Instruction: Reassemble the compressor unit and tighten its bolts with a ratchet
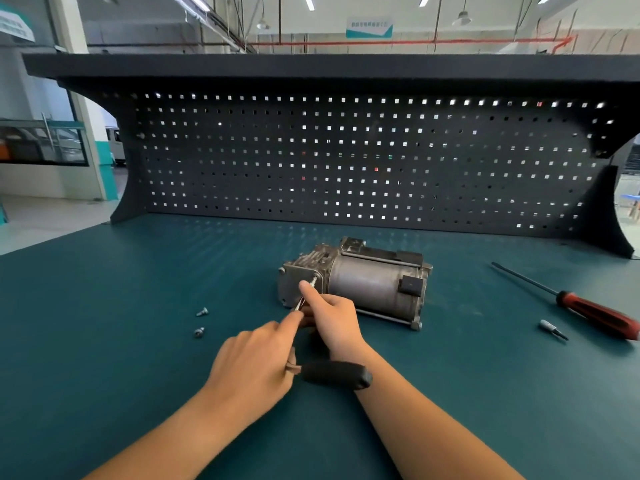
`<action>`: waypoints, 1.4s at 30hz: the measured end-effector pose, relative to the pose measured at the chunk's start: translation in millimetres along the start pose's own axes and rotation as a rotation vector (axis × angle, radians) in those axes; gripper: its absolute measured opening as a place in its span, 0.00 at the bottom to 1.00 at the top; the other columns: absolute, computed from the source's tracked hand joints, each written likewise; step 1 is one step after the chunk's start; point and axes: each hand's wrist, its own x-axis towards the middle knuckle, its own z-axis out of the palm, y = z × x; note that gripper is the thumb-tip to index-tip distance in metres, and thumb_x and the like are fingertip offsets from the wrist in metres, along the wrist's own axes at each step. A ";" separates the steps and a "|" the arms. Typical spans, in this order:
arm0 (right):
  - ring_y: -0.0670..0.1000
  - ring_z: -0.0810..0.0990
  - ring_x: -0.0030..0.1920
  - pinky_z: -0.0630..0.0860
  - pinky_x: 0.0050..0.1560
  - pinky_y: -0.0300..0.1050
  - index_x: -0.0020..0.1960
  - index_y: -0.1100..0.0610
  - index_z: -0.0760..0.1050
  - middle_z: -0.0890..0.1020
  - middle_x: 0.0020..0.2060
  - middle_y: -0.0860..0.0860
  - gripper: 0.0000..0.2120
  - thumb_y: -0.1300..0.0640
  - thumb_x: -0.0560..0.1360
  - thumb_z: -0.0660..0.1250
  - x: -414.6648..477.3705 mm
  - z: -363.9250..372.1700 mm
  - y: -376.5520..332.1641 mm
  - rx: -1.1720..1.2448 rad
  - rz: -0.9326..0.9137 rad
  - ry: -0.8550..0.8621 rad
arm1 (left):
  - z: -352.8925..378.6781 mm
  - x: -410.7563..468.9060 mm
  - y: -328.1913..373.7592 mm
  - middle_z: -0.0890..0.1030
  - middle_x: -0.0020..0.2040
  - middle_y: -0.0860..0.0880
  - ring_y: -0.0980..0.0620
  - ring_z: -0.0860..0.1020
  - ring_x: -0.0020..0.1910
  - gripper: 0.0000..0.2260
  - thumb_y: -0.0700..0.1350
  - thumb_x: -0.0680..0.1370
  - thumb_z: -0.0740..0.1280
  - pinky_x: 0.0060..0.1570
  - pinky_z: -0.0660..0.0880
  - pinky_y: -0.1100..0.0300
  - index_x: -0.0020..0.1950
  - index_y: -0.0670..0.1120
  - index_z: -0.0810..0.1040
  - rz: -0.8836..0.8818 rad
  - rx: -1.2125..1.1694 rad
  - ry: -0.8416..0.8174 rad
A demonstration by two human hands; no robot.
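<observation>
Compressor unit (360, 282) lies well inside bench (121, 341) edges; left hand (252, 365) grips ratchet (336, 375).

Only the black handle of the ratchet (335, 374) showed; its head was hidden under the left hand (254, 365) and right hand (334, 323). The screwdriver (595, 311) was blurred, its handle cut off by the right edge. The 2 loose bolts (202, 311) were too small to make out.

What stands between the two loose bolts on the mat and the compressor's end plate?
Nothing visible: only bare mat lies between the loose bolts and the end plate. The right hand and the left hand, which grips the ratchet, are at the plate's right side, off that path.
</observation>
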 end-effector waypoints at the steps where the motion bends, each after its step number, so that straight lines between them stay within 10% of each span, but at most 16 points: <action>1: 0.44 0.77 0.27 0.73 0.36 0.38 0.25 0.53 0.74 0.78 0.23 0.46 0.21 0.46 0.74 0.68 0.4 1.1 -0.3 -0.004 -0.005 0.009 | 1.2 0.5 -2.8 0.77 0.55 0.56 0.49 0.77 0.52 0.22 0.47 0.78 0.56 0.45 0.73 0.55 0.71 0.57 0.56 0.006 0.019 0.012; 6: 0.51 0.75 0.34 0.73 0.42 0.48 0.30 0.60 0.76 0.78 0.29 0.55 0.18 0.52 0.75 0.67 2.8 6.4 -2.7 0.039 -0.016 0.032 | -0.7 3.2 2.9 0.81 0.45 0.57 0.48 0.79 0.47 0.18 0.49 0.76 0.61 0.43 0.74 0.57 0.66 0.58 0.67 -0.052 -0.232 0.066; 11: 0.46 0.75 0.27 0.69 0.34 0.41 0.33 0.58 0.77 0.79 0.24 0.48 0.15 0.53 0.76 0.66 4.0 2.0 -2.5 0.155 0.056 -0.013 | -9.4 6.9 5.0 0.82 0.32 0.46 0.51 0.74 0.21 0.10 0.40 0.79 0.62 0.22 0.67 0.66 0.54 0.54 0.76 -0.451 -1.364 -0.153; 16: 0.46 0.75 0.29 0.66 0.32 0.39 0.37 0.58 0.77 0.80 0.30 0.50 0.14 0.53 0.78 0.63 5.6 4.4 -7.8 0.176 0.115 -0.086 | -21.2 14.1 -8.4 0.69 0.25 0.49 0.59 0.61 0.15 0.06 0.42 0.77 0.59 0.14 0.56 0.72 0.43 0.41 0.72 -0.943 -2.117 -0.236; 22: 0.43 0.74 0.23 0.67 0.25 0.33 0.37 0.59 0.77 0.80 0.24 0.47 0.15 0.52 0.78 0.62 6.8 7.3 -1.3 0.134 0.093 -0.045 | -21.5 14.6 -7.9 0.73 0.26 0.51 0.53 0.68 0.20 0.12 0.36 0.78 0.57 0.19 0.61 0.64 0.55 0.44 0.78 -0.529 -1.015 -0.068; 25: 0.46 0.74 0.25 0.69 0.26 0.34 0.34 0.59 0.76 0.78 0.23 0.47 0.16 0.51 0.77 0.64 8.2 5.6 -0.3 0.129 0.070 0.002 | -15.7 5.6 -1.1 0.79 0.46 0.51 0.47 0.78 0.45 0.22 0.43 0.77 0.58 0.38 0.70 0.57 0.70 0.55 0.65 -0.135 -0.128 -0.039; 27: 0.46 0.75 0.27 0.70 0.27 0.35 0.35 0.62 0.77 0.78 0.24 0.48 0.19 0.49 0.77 0.64 7.8 6.4 -0.8 0.049 0.025 -0.009 | -10.7 3.8 3.4 0.77 0.50 0.52 0.48 0.77 0.52 0.25 0.45 0.78 0.58 0.43 0.69 0.57 0.74 0.55 0.58 -0.055 0.052 -0.002; 30: 0.51 0.74 0.33 0.71 0.35 0.40 0.38 0.70 0.76 0.78 0.32 0.63 0.23 0.49 0.77 0.65 5.7 10.2 -0.7 -0.024 -0.029 0.015 | -9.9 5.3 2.7 0.72 0.42 0.54 0.50 0.77 0.48 0.20 0.46 0.78 0.59 0.44 0.70 0.59 0.69 0.57 0.66 -0.031 -0.107 -0.022; 33: 0.47 0.74 0.28 0.70 0.32 0.38 0.32 0.60 0.75 0.77 0.27 0.52 0.17 0.53 0.77 0.64 6.0 9.5 -0.7 0.046 0.013 0.019 | -13.0 5.8 -0.4 0.78 0.34 0.57 0.56 0.77 0.33 0.19 0.42 0.76 0.63 0.35 0.72 0.65 0.60 0.64 0.68 -0.117 -0.636 -0.089; 38: 0.46 0.76 0.27 0.68 0.34 0.41 0.36 0.58 0.75 0.79 0.30 0.51 0.14 0.53 0.78 0.63 2.9 9.8 -7.3 0.195 0.094 -0.048 | -26.3 14.7 -2.5 0.81 0.31 0.44 0.55 0.74 0.20 0.07 0.39 0.78 0.61 0.20 0.72 0.68 0.48 0.40 0.78 -0.794 -1.804 -0.205; 42: 0.45 0.76 0.24 0.66 0.32 0.41 0.37 0.57 0.75 0.79 0.27 0.49 0.15 0.52 0.79 0.61 1.9 10.8 -7.1 0.168 0.085 -0.077 | -28.0 11.5 -11.1 0.79 0.29 0.45 0.55 0.74 0.20 0.08 0.40 0.78 0.62 0.19 0.72 0.66 0.48 0.38 0.79 -0.792 -1.655 -0.316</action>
